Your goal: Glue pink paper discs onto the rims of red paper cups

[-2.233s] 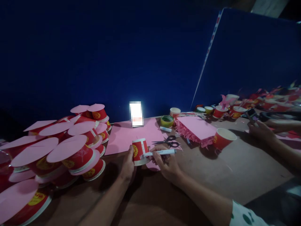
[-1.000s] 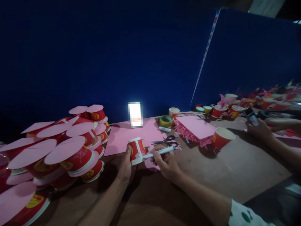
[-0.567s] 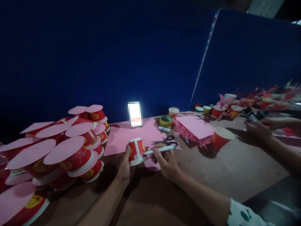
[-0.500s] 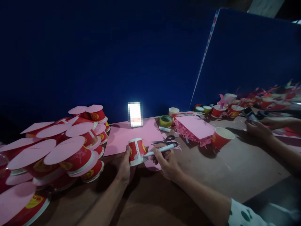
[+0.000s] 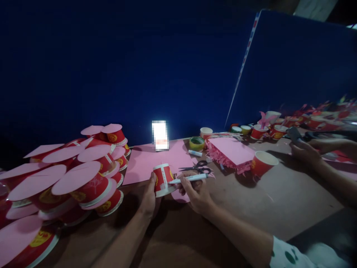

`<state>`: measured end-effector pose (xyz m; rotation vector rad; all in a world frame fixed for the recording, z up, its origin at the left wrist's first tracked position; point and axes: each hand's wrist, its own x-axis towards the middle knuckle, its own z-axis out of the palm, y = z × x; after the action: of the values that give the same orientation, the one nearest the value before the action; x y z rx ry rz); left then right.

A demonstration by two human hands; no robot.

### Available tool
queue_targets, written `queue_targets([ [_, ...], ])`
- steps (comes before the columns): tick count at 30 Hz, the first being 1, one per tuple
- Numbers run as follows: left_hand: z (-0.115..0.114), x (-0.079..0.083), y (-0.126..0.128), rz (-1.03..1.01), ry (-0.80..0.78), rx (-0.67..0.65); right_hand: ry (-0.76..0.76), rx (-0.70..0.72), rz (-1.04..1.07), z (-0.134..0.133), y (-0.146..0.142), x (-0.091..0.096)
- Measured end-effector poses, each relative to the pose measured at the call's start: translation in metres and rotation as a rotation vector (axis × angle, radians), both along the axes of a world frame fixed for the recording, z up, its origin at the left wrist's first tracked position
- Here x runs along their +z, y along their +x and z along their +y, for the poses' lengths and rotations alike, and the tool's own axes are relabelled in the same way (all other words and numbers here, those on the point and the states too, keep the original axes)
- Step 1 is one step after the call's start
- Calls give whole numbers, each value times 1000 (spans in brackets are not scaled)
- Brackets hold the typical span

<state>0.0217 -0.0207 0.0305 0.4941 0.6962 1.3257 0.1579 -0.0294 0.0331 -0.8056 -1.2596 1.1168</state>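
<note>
My left hand grips a red and white paper cup by its left side, with its wide rim turned down. In my right hand is a white marker pen, its tip at the cup's white stripe near the rim. Under and behind the cup lie a pink paper sheet and a small pink paper piece. Black-handled scissors rest just beyond my right hand.
Stacked red cups with pink paper discs fill the left. A tape roll, a glue stick, a pink paper stack and a paper cup stand right. Another person's hands hold a phone at far right.
The marker tip has shifted slightly left and up along the cup, and the pen lies flatter. The cup has tilted slightly. The other person's phone has turned a little.
</note>
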Motion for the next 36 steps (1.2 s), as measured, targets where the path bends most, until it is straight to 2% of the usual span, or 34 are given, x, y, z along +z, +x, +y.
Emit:
queue_targets([
  [15, 2, -5, -1, 18, 59, -18, -29, -11, 25, 0, 0, 2],
  [26, 0, -3, -5, 0, 15, -64, -12, 1, 17, 2, 2, 4],
  [36, 1, -2, -3, -6, 23, -33, -19, 33, 21, 2, 2, 0],
])
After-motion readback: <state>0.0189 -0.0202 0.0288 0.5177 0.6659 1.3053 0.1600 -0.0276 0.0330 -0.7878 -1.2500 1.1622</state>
